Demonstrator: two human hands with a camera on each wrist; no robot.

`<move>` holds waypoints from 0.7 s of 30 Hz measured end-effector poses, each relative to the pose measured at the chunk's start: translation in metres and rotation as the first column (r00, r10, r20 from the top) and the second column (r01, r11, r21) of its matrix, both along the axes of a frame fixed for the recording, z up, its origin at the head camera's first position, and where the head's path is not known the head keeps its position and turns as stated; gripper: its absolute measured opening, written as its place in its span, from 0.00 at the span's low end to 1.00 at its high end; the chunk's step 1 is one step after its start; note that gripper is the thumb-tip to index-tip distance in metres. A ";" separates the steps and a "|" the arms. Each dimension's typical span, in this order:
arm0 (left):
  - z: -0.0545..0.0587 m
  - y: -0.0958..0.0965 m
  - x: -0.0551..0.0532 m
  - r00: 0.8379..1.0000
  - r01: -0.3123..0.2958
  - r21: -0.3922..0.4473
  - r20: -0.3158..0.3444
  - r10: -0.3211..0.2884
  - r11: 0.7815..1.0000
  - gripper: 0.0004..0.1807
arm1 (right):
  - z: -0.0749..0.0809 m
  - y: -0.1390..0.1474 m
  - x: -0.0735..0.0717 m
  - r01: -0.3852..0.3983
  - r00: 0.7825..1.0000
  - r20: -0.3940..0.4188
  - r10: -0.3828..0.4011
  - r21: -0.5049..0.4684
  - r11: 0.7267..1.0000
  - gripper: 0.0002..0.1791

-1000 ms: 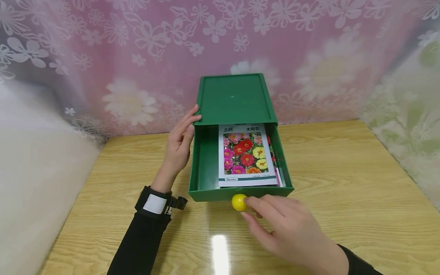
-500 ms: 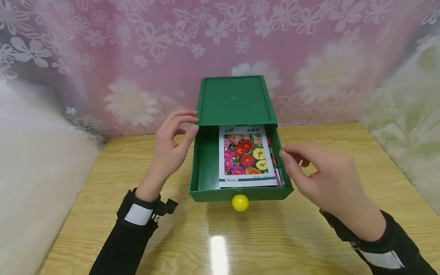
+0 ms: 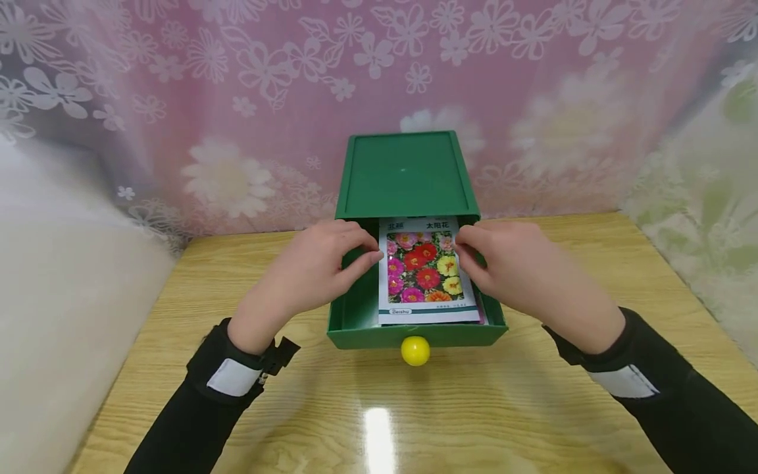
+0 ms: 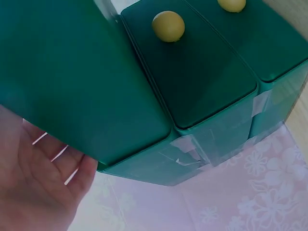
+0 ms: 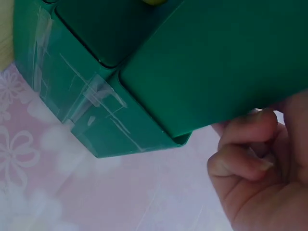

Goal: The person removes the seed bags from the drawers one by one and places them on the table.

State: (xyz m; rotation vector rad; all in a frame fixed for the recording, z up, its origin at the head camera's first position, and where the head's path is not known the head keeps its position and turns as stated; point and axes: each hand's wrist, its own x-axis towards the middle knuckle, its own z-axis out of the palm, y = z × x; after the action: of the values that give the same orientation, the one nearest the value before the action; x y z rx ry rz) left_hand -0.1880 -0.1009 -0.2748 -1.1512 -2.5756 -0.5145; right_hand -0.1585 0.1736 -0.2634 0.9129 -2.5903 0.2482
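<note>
In the head view a green drawer (image 3: 367,337) stands pulled out of its green cabinet (image 3: 405,174), with a yellow knob (image 3: 415,351) on its front. Inside lies a seed packet (image 3: 426,313) printed with bright flowers, more packet edges showing beneath its right side. My left hand (image 3: 316,263) reaches over the drawer's left wall, thumb tip right at the packet's left edge. From the other side my right hand (image 3: 512,263) brings thumb and index finger to the packet's right edge. Both wrist views show the hands beside the drawer's outside, with the packet hidden; the right hand's (image 5: 255,178) other fingers are curled.
Below the pulled-out drawer are more closed drawers, one with a yellow knob (image 4: 168,26). Clear tape (image 4: 190,147) runs along the cabinet's side. The cabinet stands on a wood-grain table (image 3: 284,408), against a pink floral curtain (image 3: 284,112).
My right hand has let go of the yellow knob and moved up to the packet's right edge. The left hand has left the cabinet's side and come over the drawer. The drawer stays put.
</note>
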 end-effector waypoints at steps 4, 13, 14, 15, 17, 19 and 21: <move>0.002 0.003 -0.003 1.000 -0.026 -0.081 0.012 0.027 0.996 0.13 | -0.002 -0.005 -0.003 0.039 0.999 0.019 -0.040 0.055 0.998 0.07; 0.005 0.008 -0.004 0.997 -0.065 -0.224 0.019 0.071 0.972 0.15 | -0.001 -0.009 -0.005 0.090 0.994 0.047 -0.096 0.106 0.990 0.13; 0.005 0.009 -0.004 0.997 -0.067 -0.236 0.022 0.074 0.969 0.15 | -0.001 -0.009 -0.005 0.091 0.994 0.045 -0.097 0.113 0.989 0.13; 0.005 0.010 -0.003 0.997 -0.070 -0.246 0.024 0.079 0.967 0.15 | -0.001 -0.009 -0.005 0.094 0.994 0.042 -0.100 0.125 0.988 0.12; 0.005 0.011 -0.003 0.996 -0.080 -0.268 0.026 0.090 0.960 0.15 | -0.001 -0.009 -0.005 0.099 0.994 0.040 -0.106 0.151 0.984 0.11; 0.005 0.012 -0.003 0.995 -0.089 -0.289 0.023 0.100 0.953 0.16 | -0.001 -0.010 -0.005 0.101 0.994 0.031 -0.108 0.176 0.979 0.09; 0.005 0.012 -0.002 0.994 -0.098 -0.304 0.009 0.105 0.948 0.16 | -0.002 -0.010 -0.005 0.101 0.994 0.019 -0.107 0.189 0.977 0.08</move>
State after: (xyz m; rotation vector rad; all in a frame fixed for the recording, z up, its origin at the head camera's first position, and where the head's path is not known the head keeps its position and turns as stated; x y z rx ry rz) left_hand -0.1903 -0.0886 -0.2697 -1.0982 -2.7877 -0.1108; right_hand -0.1639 0.1636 -0.2651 0.8371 -2.7135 -0.0128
